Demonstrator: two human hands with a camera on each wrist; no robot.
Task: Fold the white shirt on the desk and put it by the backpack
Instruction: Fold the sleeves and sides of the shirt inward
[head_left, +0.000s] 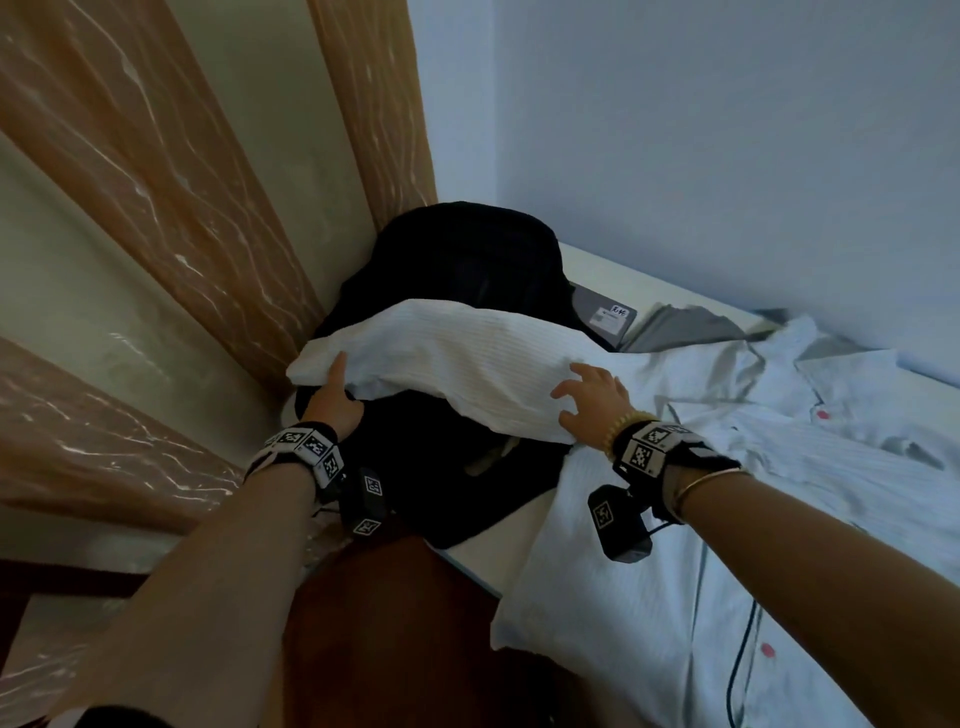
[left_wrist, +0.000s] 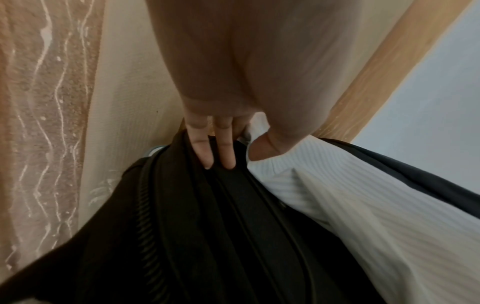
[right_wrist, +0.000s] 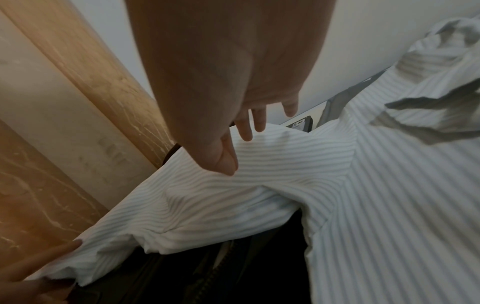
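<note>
White shirt (head_left: 727, 467): spread unfolded on worktop (head_left: 597, 265), left sleeve draped over backpack (head_left: 467, 249). Left hand (head_left: 332, 400): grip pinches the cuff, apparently. Right hand (head_left: 592, 400): grip released, resting on sleeve. Risk: sleeve snagging the backpack, shirt sliding off the near edge.

We found almost nothing readable; a grey flat device (head_left: 604, 315) behind the backpack (head_left: 467, 260) carried a small white label with two handwritten dark characters, too small for us to read; a printed sticker sat just below it, its text blurred; the same label showed in the right wrist view (right_wrist: 298, 124), equally unreadable; the wrist bands (head_left: 647, 449) bore black-and-white square code markers, no letters or numbers.
</note>
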